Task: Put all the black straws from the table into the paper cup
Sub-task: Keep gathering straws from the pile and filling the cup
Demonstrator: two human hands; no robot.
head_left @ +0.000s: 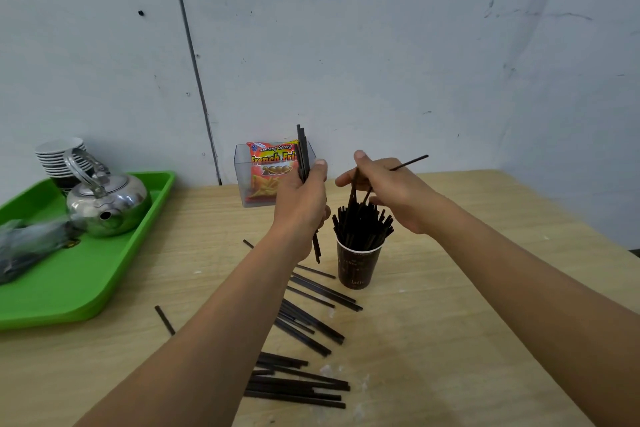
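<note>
A dark paper cup [360, 267] stands on the pale wooden tabletop [450, 322] with black plastic straws [362, 227] in it. More loose straws [304, 336] lie left of it and in front. A clear plastic box [242, 180] sits behind it. Far left, a shiny metal kettle [114, 204] sits on a green plastic tray [69, 288]

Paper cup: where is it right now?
In the head view the paper cup stands on the table right of centre, under the right hand, with loose straws lying left of it.

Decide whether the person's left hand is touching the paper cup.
Apart. The head view shows bare table between the left hand, which grips a bundle of straws, and the paper cup.
</note>
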